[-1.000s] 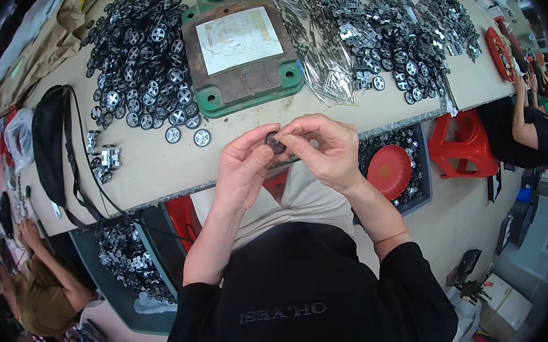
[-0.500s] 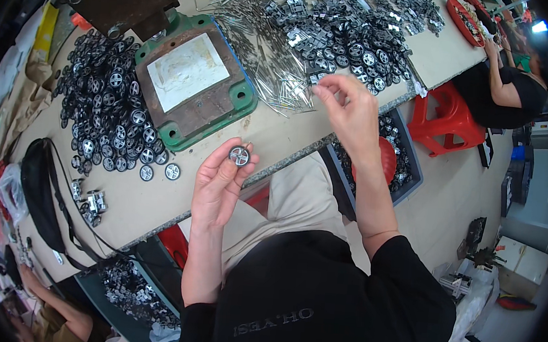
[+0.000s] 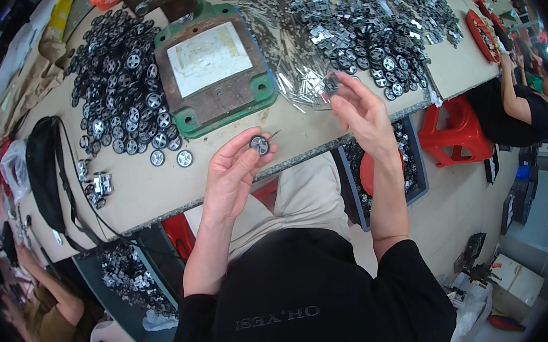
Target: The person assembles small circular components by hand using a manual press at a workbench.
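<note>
My left hand (image 3: 230, 183) pinches a small black toy wheel (image 3: 259, 145) with silver spokes, held above the table's front edge. A thin metal pin (image 3: 276, 134) sticks out from behind that wheel. To the right, my right hand (image 3: 371, 122) has thumb and fingertips closed on a small dark part (image 3: 332, 83), whose exact kind is blurred. Beneath and beside those fingertips lies a heap of metal pins (image 3: 301, 82). Another heap, of grey and black small parts (image 3: 326, 26), spreads behind it, with loose wheels (image 3: 387, 64) at its near side.
A press with a green base (image 3: 265, 91) and white plate (image 3: 209, 58) stands left of the pins. Left of it is a big pile of wheels (image 3: 112, 85). A grey bin (image 3: 421, 184) and red stool (image 3: 453, 138) stand right. Other people sit at both sides.
My right hand now has a small dark part between its fingertips. The pin behind the left hand's wheel shows more clearly. The whole view has shifted slightly.
</note>
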### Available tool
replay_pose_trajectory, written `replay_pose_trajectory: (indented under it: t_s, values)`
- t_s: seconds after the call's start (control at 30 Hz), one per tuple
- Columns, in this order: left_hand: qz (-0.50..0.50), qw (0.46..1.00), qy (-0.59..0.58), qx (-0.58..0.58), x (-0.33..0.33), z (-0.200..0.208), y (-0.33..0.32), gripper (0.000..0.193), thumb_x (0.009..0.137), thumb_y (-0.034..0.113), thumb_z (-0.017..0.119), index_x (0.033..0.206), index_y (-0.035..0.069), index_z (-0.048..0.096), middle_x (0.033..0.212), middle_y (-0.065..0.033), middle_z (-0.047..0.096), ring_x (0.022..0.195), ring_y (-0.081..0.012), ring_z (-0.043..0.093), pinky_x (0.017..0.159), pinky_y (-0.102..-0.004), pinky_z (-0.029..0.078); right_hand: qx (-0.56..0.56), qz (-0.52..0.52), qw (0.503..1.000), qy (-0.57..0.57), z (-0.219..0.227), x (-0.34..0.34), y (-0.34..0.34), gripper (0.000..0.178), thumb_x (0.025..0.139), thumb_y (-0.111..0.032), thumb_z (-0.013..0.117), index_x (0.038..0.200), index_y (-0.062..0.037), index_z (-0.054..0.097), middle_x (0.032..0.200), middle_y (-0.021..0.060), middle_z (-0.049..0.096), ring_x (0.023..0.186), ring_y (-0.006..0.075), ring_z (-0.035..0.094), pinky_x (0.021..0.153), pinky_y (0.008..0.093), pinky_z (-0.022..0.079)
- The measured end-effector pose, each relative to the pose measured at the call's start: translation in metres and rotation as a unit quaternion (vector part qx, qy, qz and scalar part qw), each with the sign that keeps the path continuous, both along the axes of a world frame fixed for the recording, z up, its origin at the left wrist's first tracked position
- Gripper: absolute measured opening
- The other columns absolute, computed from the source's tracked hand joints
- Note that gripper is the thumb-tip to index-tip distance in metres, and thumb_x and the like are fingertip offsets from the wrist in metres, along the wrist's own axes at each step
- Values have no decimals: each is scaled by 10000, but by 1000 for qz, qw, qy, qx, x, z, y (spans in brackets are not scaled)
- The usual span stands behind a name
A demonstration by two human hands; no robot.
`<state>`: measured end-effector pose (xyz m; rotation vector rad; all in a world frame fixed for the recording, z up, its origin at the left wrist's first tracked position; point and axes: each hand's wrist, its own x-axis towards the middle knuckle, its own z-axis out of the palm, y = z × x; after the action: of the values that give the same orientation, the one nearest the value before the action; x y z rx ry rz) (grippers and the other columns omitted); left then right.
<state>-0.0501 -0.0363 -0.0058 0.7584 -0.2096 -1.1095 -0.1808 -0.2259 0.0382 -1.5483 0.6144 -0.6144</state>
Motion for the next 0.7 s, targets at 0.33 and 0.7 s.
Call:
replay_pose_trajectory:
  t_s: [0.33, 0.7]
  values:
    - [26, 997, -66, 12, -1, 2, 2, 318, 880, 37, 523, 1193, -20, 506, 1103, -151, 587, 973, -223, 598, 850, -305, 488, 212, 114, 968, -70, -12, 10, 28, 280, 927, -173, 474, 1104, 36, 533, 930, 87, 603, 674, 82, 512, 519, 210, 411]
    - [58, 990, -113, 54, -3, 4, 4, 334, 848, 10, 565, 1177, -25, 516, 1083, -145, 599, 952, -214, 607, 833, -299, 491, 25, 113, 992, 39, 3, 14, 43, 182, 865, -100, 587, 968, 50, 576, 819, 26, 545, 746, 62, 485, 632, 217, 441]
